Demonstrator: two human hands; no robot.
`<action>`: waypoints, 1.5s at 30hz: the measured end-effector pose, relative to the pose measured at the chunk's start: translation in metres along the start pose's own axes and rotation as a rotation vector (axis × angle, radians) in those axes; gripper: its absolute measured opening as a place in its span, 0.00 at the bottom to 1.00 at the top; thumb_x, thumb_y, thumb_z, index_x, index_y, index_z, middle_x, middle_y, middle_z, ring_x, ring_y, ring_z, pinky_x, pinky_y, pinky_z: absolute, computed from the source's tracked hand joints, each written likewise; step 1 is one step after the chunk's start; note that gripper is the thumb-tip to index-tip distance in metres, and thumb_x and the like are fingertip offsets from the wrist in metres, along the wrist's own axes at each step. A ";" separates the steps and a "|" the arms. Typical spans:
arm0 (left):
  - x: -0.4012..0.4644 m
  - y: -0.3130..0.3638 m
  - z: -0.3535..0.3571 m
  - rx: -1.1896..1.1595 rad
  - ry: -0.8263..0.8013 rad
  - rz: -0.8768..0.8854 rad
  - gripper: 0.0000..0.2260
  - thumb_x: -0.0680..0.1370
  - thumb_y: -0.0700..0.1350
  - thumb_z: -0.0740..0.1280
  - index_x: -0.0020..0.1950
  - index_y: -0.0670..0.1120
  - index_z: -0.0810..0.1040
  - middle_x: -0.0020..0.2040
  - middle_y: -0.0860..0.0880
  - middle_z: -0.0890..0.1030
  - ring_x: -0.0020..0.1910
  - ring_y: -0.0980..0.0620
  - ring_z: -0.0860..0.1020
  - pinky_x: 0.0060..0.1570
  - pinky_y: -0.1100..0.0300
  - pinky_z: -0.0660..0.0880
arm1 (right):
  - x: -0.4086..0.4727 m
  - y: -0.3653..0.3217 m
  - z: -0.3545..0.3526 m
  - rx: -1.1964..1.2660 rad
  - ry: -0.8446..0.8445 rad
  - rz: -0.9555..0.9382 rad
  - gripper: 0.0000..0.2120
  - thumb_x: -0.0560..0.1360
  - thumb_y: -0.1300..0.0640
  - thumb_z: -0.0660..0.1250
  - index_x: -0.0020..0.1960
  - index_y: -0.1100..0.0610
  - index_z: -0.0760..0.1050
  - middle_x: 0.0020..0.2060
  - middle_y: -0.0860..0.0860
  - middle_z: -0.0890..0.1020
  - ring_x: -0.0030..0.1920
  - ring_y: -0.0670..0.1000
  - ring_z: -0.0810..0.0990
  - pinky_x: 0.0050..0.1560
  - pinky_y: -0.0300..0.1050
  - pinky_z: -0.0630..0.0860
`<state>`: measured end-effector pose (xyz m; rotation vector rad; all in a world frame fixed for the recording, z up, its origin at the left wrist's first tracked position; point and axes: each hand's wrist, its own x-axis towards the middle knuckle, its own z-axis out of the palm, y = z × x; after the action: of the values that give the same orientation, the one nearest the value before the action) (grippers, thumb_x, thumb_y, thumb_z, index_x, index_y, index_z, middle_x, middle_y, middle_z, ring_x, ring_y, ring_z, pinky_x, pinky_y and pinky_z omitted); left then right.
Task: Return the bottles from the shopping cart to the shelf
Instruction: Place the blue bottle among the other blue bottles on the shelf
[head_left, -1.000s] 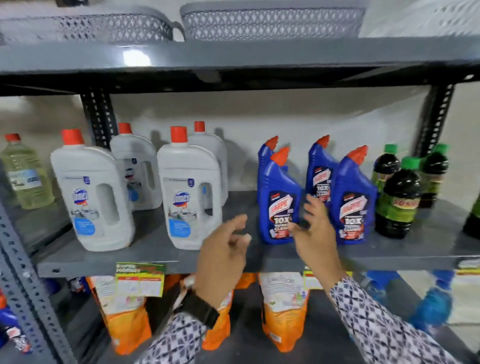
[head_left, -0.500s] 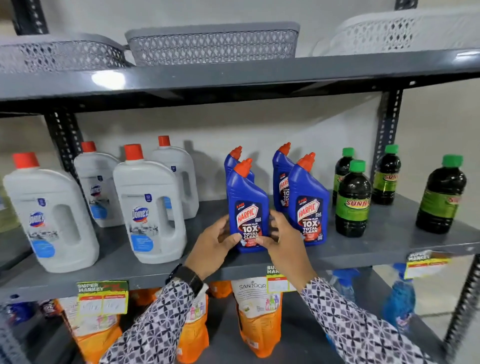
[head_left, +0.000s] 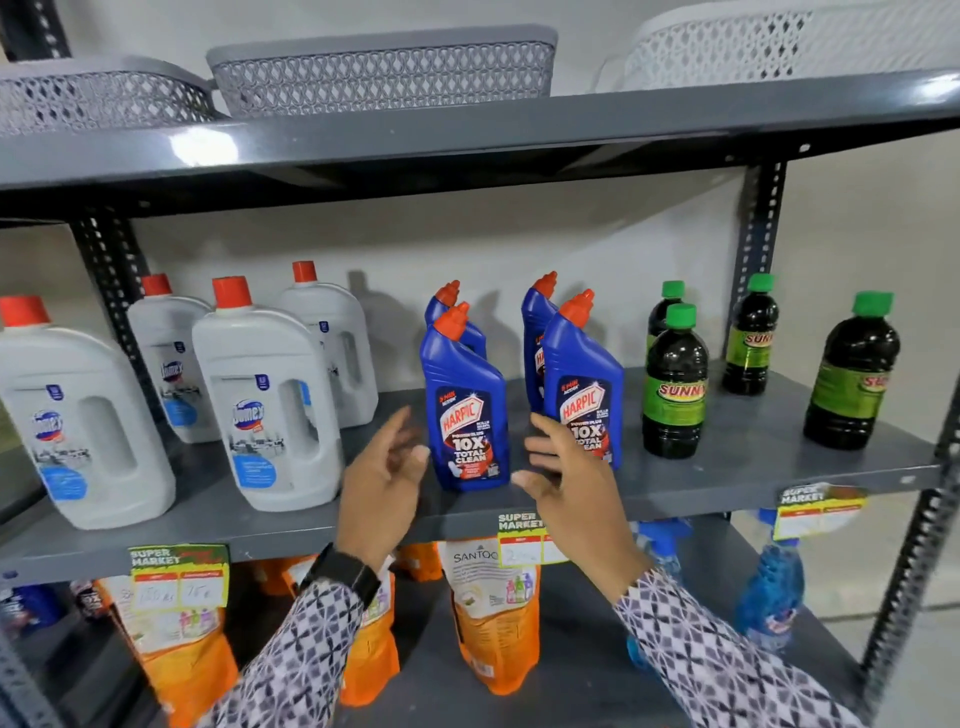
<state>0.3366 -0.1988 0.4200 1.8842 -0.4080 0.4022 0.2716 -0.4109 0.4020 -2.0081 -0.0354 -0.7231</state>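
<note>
A blue Harpic bottle (head_left: 464, 410) with an orange-red cap stands upright near the front of the grey middle shelf (head_left: 737, 467). Three more blue Harpic bottles stand beside and behind it, the nearest (head_left: 584, 384) to its right. My left hand (head_left: 382, 483) is just left of the front bottle, fingers apart, not touching it. On the bottle's right, my right hand (head_left: 566, 478) is also spread and holds nothing. The shopping cart is out of view.
Several white Domex bottles (head_left: 270, 410) fill the shelf's left side. Dark green-capped Sunny bottles (head_left: 674, 384) stand on the right. Grey and white baskets (head_left: 382, 70) sit on the top shelf. Orange refill pouches (head_left: 493, 623) and blue spray bottles (head_left: 769, 597) occupy the lower shelf.
Both hands held the front Harpic bottle half a second ago; now they have let go and drawn slightly apart. The bottle stands on its own.
</note>
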 end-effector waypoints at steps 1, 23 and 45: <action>-0.010 0.002 0.003 -0.015 0.134 0.003 0.21 0.82 0.42 0.67 0.74 0.56 0.74 0.60 0.56 0.83 0.54 0.69 0.81 0.53 0.70 0.79 | -0.005 0.005 -0.014 -0.025 0.038 -0.035 0.29 0.78 0.60 0.75 0.77 0.48 0.71 0.57 0.39 0.81 0.55 0.36 0.83 0.58 0.28 0.77; -0.015 0.138 0.282 -0.164 -0.214 -0.176 0.22 0.86 0.40 0.57 0.81 0.49 0.65 0.76 0.48 0.73 0.67 0.57 0.74 0.61 0.71 0.73 | 0.086 0.130 -0.205 0.080 -0.209 0.065 0.33 0.71 0.64 0.78 0.72 0.48 0.71 0.65 0.50 0.84 0.67 0.52 0.82 0.72 0.59 0.76; -0.016 0.133 0.306 -0.220 -0.313 -0.057 0.29 0.79 0.36 0.72 0.79 0.46 0.70 0.71 0.48 0.80 0.71 0.57 0.77 0.74 0.54 0.73 | 0.062 0.153 -0.261 0.155 -0.234 -0.001 0.33 0.77 0.68 0.74 0.76 0.48 0.70 0.60 0.35 0.82 0.58 0.27 0.81 0.64 0.29 0.77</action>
<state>0.2859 -0.5289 0.4212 1.7402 -0.5808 0.0197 0.2466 -0.7185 0.4066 -1.9331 -0.2236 -0.4673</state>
